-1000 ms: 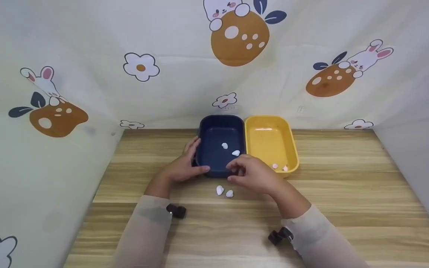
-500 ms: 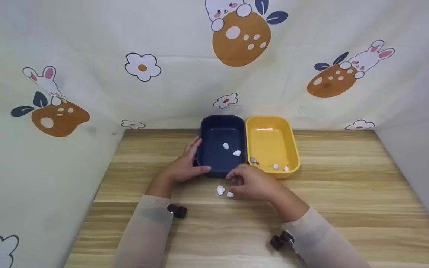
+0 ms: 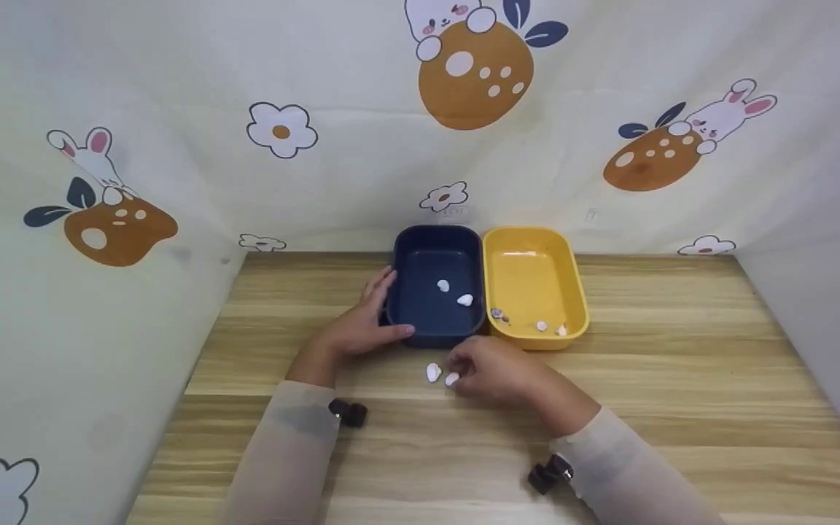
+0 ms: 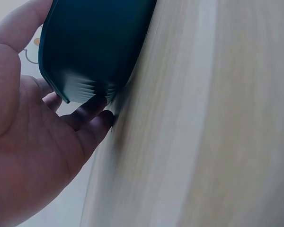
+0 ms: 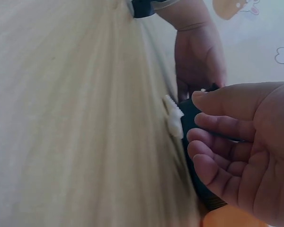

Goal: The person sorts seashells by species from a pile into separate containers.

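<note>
My left hand (image 3: 358,328) holds the dark blue bin (image 3: 407,292) at its near left corner, thumb at the rim and fingers against the outer wall. Two white seashells lie inside that bin, including one seashell (image 3: 442,286) near its middle. In front of it on the table are a white seashell (image 3: 433,372) and a second seashell (image 3: 452,379). My right hand (image 3: 496,368) is beside the second one, its thumb and fingertips close around it. The right wrist view shows the right hand (image 5: 241,142) with loosely bent fingers and nothing between them.
A yellow bin (image 3: 579,306) stands against the blue bin's right side, with several small pinkish and brownish shells near its front. Behind both bins hangs a printed cloth (image 3: 347,182). Wood-patterned tabletop (image 3: 682,379) stretches to both sides.
My right hand has moved down and toward me, from the blue bin's front edge to the right-hand seashell on the table. The left hand stays on the bin.
</note>
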Demonstrator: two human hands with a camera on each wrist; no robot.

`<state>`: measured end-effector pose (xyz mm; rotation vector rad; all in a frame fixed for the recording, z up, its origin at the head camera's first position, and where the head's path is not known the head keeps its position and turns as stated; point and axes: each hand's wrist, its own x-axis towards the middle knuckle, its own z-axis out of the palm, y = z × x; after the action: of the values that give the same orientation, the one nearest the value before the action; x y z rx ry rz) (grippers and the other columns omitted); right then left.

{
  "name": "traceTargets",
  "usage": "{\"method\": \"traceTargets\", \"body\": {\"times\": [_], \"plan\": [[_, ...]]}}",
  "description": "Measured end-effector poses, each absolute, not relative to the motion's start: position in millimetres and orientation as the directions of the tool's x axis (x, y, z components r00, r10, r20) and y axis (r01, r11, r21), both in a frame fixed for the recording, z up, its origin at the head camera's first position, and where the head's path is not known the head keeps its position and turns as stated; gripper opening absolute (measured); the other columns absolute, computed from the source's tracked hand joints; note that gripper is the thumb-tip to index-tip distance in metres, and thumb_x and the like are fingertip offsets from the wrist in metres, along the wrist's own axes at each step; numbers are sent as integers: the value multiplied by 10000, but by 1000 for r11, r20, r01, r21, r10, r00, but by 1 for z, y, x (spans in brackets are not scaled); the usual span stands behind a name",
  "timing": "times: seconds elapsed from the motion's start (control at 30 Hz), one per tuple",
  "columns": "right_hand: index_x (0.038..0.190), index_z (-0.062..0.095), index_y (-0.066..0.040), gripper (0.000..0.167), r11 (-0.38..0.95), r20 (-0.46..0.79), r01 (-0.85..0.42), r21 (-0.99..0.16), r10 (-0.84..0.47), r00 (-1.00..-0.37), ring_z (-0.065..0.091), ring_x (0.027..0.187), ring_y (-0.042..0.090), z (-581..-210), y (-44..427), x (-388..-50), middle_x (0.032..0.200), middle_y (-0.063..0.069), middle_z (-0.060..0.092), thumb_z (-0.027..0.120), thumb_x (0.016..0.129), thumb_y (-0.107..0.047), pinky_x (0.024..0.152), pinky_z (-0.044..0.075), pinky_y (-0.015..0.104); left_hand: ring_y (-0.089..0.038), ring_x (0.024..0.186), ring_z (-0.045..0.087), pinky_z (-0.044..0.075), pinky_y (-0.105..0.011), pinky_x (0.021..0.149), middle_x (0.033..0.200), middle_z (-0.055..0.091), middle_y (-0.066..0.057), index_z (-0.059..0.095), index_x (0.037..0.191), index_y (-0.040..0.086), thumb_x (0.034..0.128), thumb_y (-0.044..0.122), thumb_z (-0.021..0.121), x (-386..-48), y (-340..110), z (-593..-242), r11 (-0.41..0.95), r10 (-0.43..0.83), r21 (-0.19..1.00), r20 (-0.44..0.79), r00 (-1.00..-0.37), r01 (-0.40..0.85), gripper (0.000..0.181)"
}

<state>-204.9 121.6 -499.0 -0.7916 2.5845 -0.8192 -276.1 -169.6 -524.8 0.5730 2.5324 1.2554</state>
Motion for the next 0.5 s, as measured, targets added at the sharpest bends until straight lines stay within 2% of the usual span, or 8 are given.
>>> {"method": "traceTargets", "body": {"times": [0.13, 0.33, 0.5], "plan": [[1100, 832, -144, 232, 690, -126, -407, -598, -582, -803, 649, 890, 110, -508, 120, -206, 930, -77, 775, 790, 872, -156, 837, 575, 326, -393, 1674, 106, 202, -627, 1328, 1810, -54, 19, 38, 1742, 215, 948, 451, 792, -277, -169, -525, 548, 458, 803, -54, -887, 234, 1121], [991, 835, -168, 123, 687, -108, -412, -598, -579, -808, 623, 778, 82, -513, 120, -207, 834, -96, 744, 799, 875, -150, 740, 551, 298, -390, 1672, 127, 204, -610, 1337, 1809, -56, 17, 35, 1742, 232, 946, 433, 794, -277, -169, -523, 551, 454, 806, -72, -888, 216, 1119], [1027, 838, -173, 170, 686, -114, -398, -609, -572, -812, 634, 786, 72, -514, 118, -207, 848, -100, 748, 811, 860, -161, 762, 565, 306, -393, 1663, 167, 226, -596, 1334, 1810, -54, 19, 34, 1741, 246, 940, 455, 797, -277, -169, -523, 560, 448, 800, -75, -891, 214, 1126]]}}
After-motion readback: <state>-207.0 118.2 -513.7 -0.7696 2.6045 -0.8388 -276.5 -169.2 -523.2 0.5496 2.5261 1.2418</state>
